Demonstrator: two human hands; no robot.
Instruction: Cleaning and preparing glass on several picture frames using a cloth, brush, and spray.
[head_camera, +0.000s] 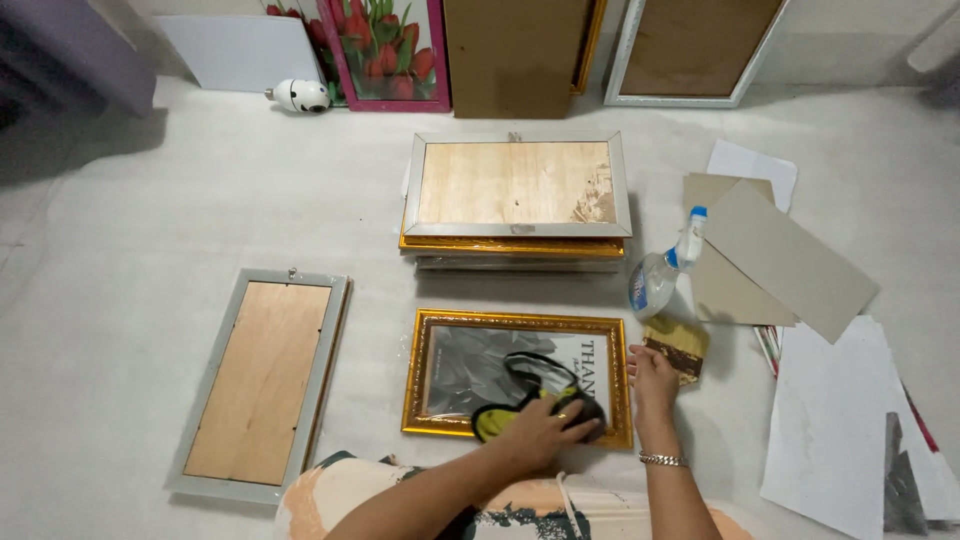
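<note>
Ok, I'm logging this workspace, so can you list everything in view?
gold frame: one, gold, front centre, face up
cloth: one, black and yellow, on the gold frame's glass
stack of frames: one, silver on top, gold beneath, centre
grey frame: one, face down, left
spray bottle: one, clear with blue nozzle, right of the stack
brush: one, wooden, beside the gold frame
cardboard sheets: several, grey-brown, right
tulip picture: one, pink frame, against the wall
left hand: on the cloth
right hand: at the gold frame's right edge
</note>
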